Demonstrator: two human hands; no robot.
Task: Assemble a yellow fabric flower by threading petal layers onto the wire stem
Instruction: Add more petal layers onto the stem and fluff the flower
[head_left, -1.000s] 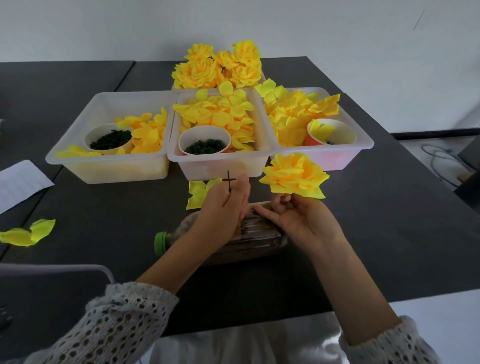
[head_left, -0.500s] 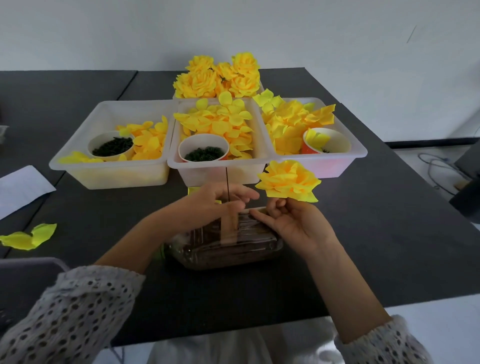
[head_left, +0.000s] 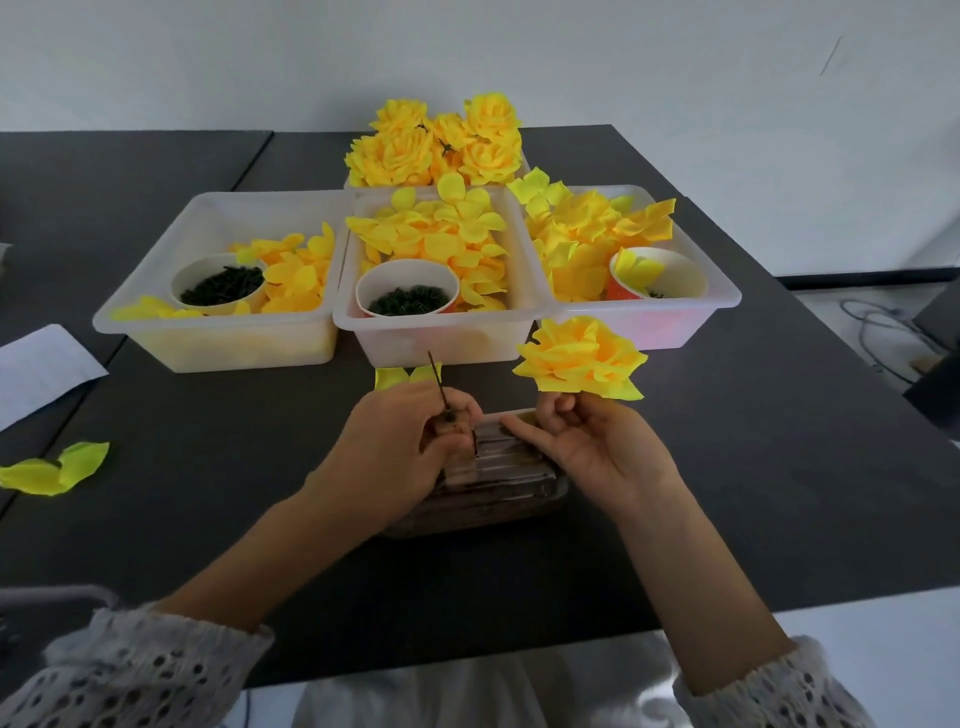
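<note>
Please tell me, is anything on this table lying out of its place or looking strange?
Yes. Some yellow petals lie loose on the dark table, outside the bins: one crumpled piece near the left edge, and a small pair in front of the middle bin. A few petals also hang over the right bin's back rim. Nothing looks damaged.

A single wide-angle view from the person's head looks forward and down over a dark surface (head_left: 727, 467), with both hands close beneath the lens at centre, bins (head_left: 431, 343) a little beyond them, and a white wall (head_left: 467, 52) across the top of the frame.
</note>
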